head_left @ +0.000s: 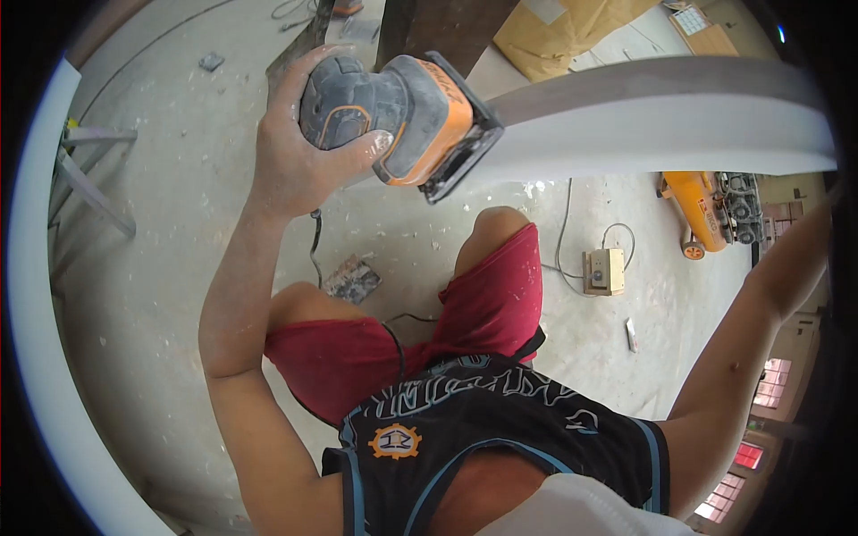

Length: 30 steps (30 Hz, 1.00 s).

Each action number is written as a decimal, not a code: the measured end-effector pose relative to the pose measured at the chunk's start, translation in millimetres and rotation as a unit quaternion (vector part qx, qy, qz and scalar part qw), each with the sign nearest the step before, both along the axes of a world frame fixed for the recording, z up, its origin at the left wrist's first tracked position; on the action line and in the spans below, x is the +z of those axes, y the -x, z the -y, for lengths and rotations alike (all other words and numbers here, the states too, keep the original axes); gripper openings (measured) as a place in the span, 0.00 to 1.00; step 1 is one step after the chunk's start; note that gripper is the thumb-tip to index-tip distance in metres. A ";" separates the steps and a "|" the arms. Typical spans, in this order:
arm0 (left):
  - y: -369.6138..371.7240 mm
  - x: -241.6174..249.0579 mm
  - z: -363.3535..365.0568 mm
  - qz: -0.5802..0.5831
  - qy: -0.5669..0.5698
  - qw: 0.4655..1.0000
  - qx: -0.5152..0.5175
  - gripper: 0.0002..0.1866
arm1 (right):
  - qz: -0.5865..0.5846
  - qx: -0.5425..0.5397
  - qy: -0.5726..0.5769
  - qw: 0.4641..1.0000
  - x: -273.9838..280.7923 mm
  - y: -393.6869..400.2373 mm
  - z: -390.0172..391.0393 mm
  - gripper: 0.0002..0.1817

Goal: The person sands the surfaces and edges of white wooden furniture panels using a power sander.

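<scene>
My left hand point(304, 152) wraps round the body of an orange and grey power sander point(402, 116), thumb along its near side. The sander is dusty and tilted, with its flat black pad turned to the right. That pad overlaps the left end of a long white panel point(661, 134) with a grey upper edge, which looks curved in this view. A dark cord hangs below my left wrist. My right arm point(760, 330) stretches out to the right along the panel, and its hand is hidden beyond the dark rim of the view.
A yellow air compressor point(695, 211) stands at the right. On the floor lie a boxy cream outlet point(605, 272) with its cable, a small flat blade point(632, 335) and a dusty flat piece point(354, 280). Brown paper point(554, 40) sits behind; a metal stand point(94, 179) is at the left.
</scene>
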<state>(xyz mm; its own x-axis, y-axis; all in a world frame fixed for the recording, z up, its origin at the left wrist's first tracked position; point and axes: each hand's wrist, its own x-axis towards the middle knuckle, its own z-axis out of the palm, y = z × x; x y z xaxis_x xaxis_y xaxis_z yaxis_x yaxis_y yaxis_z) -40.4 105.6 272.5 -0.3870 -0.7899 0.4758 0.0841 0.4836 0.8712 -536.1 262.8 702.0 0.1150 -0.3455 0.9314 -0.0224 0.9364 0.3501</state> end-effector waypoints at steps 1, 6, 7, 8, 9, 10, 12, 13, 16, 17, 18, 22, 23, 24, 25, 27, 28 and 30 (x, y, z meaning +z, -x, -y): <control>6.3 13.1 0.5 -0.015 0.006 1.000 0.005 0.36 | 0.039 0.089 0.022 0.995 2.6 6.6 1.4 0.17; 34.7 72.3 9.1 -0.053 0.089 0.994 -0.042 0.33 | 0.252 0.701 0.129 0.654 -2.7 7.0 17.9 0.19; 39.9 84.8 8.5 -0.057 0.125 0.990 -0.041 0.31 | 0.254 0.705 0.120 0.652 -5.0 4.0 18.7 0.20; 44.3 98.0 8.0 -0.060 0.133 0.988 -0.043 0.31 | 0.255 0.707 0.110 0.650 -9.0 -1.7 18.7 0.21; 48.3 113.2 7.2 -0.067 0.100 0.990 -0.075 0.33 | 0.275 0.731 0.099 0.617 -13.4 -7.1 16.9 0.21; 52.2 127.1 7.0 -0.075 0.069 0.989 -0.109 0.34 | 0.260 0.755 0.167 0.578 -37.0 -53.9 18.3 0.21; 57.8 147.8 9.2 -0.080 0.083 0.985 -0.131 0.33 | -0.091 0.502 -0.064 0.858 -3.3 13.9 3.7 0.21; 58.8 156.4 8.6 -0.072 0.090 0.985 -0.127 0.32 | -0.227 0.380 -0.122 0.888 10.1 38.9 0.1 0.21; 63.5 177.0 13.3 -0.072 0.129 0.982 -0.119 0.32 | -0.236 0.326 -0.048 0.914 0.2 22.7 0.6 0.21; 62.8 179.7 14.4 -0.075 0.143 0.981 -0.110 0.31 | -0.096 0.466 -0.022 0.879 -15.3 -15.6 8.2 0.22; 60.9 183.6 16.4 -0.075 0.146 0.981 -0.106 0.31 | 0.050 0.589 0.002 0.807 -30.4 -52.9 16.5 0.22; 51.3 228.9 -9.9 -0.125 0.044 0.971 -0.197 0.23 | -0.011 0.539 -0.023 0.842 -26.9 -54.2 42.8 0.22; 53.8 234.2 -12.8 -0.145 0.071 0.970 -0.182 0.20 | 0.076 0.614 -0.019 0.786 -34.6 -80.0 44.7 0.22; 50.3 242.2 -11.3 -0.151 0.084 0.966 -0.193 0.19 | 0.080 0.619 -0.019 0.781 -29.9 -81.1 54.1 0.22; 46.8 250.3 -9.7 -0.157 0.096 0.961 -0.204 0.18 | 0.053 0.409 -0.060 0.909 -21.9 -78.2 69.3 0.20; 42.0 266.6 -12.2 -0.140 0.077 0.978 -0.134 0.15 | 0.028 0.180 -0.101 0.978 -14.3 -77.7 96.5 0.19; 34.1 263.0 -6.3 -0.148 0.078 0.974 -0.154 0.15 | 0.060 0.353 -0.056 0.932 -13.3 -79.7 109.7 0.20; 18.4 256.0 5.6 -0.163 0.079 0.964 -0.194 0.14 | 0.119 0.652 0.046 0.748 -20.1 -90.0 129.1 0.33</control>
